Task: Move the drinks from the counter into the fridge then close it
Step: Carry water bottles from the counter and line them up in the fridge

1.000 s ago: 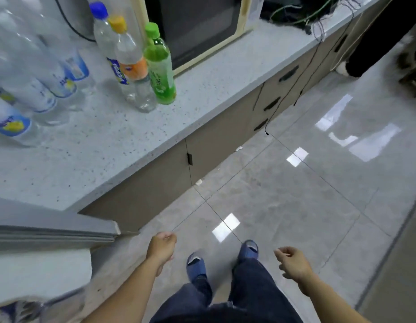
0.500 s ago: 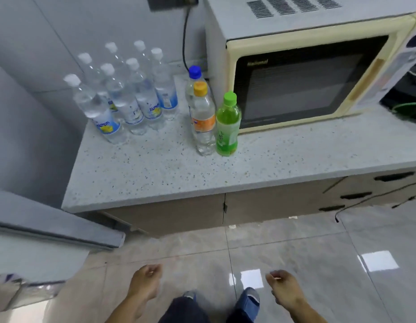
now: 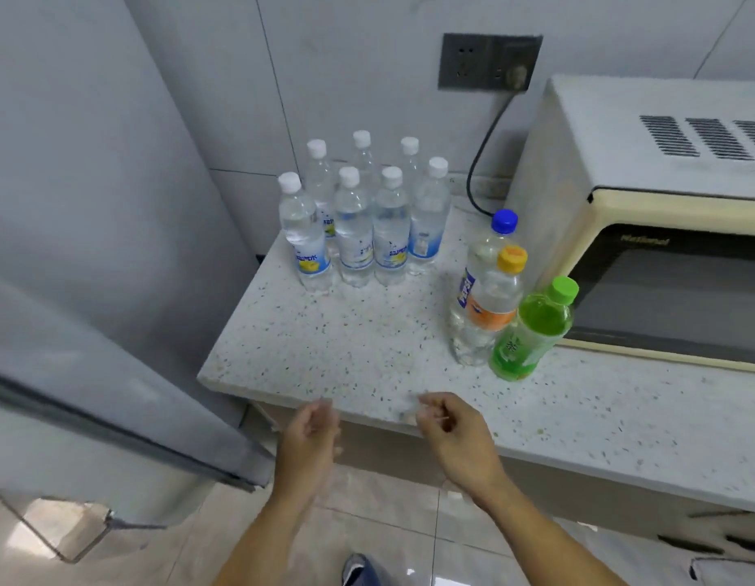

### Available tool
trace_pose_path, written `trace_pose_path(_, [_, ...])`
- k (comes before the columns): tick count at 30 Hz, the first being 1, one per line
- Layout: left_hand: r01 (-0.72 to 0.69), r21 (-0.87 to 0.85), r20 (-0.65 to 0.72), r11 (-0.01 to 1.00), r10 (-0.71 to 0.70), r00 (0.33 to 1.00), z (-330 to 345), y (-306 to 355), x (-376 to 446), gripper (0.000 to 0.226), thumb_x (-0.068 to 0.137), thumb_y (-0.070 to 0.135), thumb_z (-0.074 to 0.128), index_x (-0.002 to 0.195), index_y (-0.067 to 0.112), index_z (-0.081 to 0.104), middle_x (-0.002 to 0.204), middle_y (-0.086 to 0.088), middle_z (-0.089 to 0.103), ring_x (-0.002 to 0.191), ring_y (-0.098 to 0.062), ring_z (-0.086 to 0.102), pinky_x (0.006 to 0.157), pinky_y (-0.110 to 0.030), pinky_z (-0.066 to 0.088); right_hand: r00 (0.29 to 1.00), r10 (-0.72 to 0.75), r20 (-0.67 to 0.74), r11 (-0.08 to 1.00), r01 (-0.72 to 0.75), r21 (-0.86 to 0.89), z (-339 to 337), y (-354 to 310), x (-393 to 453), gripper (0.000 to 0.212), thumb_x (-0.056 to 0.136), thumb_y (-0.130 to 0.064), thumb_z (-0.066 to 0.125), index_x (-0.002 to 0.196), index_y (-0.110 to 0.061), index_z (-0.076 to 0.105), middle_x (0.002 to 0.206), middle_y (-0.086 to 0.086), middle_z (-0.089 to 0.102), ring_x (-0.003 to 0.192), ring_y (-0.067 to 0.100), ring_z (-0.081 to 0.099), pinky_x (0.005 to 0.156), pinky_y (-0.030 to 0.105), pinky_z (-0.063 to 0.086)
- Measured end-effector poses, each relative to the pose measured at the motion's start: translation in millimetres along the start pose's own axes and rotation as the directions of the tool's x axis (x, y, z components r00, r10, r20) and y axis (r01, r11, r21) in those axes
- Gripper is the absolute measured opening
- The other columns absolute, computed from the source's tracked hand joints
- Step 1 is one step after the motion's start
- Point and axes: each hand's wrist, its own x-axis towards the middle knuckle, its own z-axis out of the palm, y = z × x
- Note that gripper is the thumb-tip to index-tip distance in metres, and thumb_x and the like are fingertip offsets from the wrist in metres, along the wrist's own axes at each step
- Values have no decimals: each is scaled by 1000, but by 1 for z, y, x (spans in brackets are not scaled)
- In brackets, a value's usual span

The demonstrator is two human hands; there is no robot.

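So far, in the head view, none of the drinks had left the counter. Our left hand and right hand hung loosely curled and held nothing at its front edge. Seven water bottles stood well beyond the left hand; three soda bottles stood beyond the right. Left of our left hand, the fridge door stood open. We judged everything remained: carrying the bottles and closing up.

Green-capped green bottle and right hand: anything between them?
Head view: only bare speckled white countertop lies between the green-capped green bottle and the right hand.
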Motion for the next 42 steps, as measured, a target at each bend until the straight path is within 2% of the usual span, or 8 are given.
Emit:
trace_pose_path(3, [-92,-95,-112,991,82,990,12,47,28,16,95,30,61,108,39,61,108,7,66,92,-9,69,65,-20,58,993,-99,-58,995,101,25,13,-42,49,14,93,-20,66,107,-25,65,77,-6,62,64,5,58,66,24,50])
trace_pose_path(7, [-167,-132,-310,977,119,943,24,110,67,32,91,31,63,120,39,53,116,10,64,93,-1,63,74,-25,55,960,-242,-137,970,241,-30,31,-107,114,32,92,-29,67,123,-26,59,95,-9,63,70,3,60,69,18,49])
trace_pose_path(12, [-324,87,-455,942,327,828,25,195,118,58,89,28,66,142,28,41,135,4,47,119,-17,54,95,-30,45,921,-373,-112,922,353,-160,39,-198,189,50,92,-32,63,138,-32,45,86,-7,62,81,13,62,75,30,51])
trace_pose_path(17, [-348,439,-386,829,523,760,15,242,157,61,90,19,65,147,20,41,147,-5,37,127,-25,46,101,-33,41,954,-299,10,860,274,-431,36,-238,236,54,93,-35,58,143,-24,41,120,7,65,98,32,66,86,37,53])
trace_pose_path(21, [-292,640,-257,711,556,791,14,247,171,45,97,19,56,141,22,49,146,2,43,123,-31,43,98,-36,40,964,-251,91,799,259,-542,36,-237,247,39,92,-39,60,124,-20,50,109,5,63,88,34,68,77,43,58])
trace_pose_path(27, [-349,647,-236,679,612,754,9,246,163,26,89,23,69,112,17,60,116,-3,60,98,-26,57,71,-31,36,921,-377,94,726,357,-588,37,-225,237,33,87,-44,67,93,-21,45,84,1,55,76,25,52,62,31,37])
trace_pose_path(34, [-241,594,-252,768,461,851,5,231,124,31,92,17,65,123,22,63,127,-8,53,107,-31,58,78,-29,37,922,-386,18,831,357,-427,21,-201,194,22,85,-32,67,87,-17,50,81,0,58,76,24,54,60,28,34])
trace_pose_path(42, [-289,553,-198,782,460,866,-4,214,84,29,90,21,68,119,25,66,121,-5,62,100,-23,59,78,-28,41,913,-406,-35,873,377,-311,1,-178,149,23,85,-33,69,85,-14,54,74,-6,55,72,18,53,54,26,36])
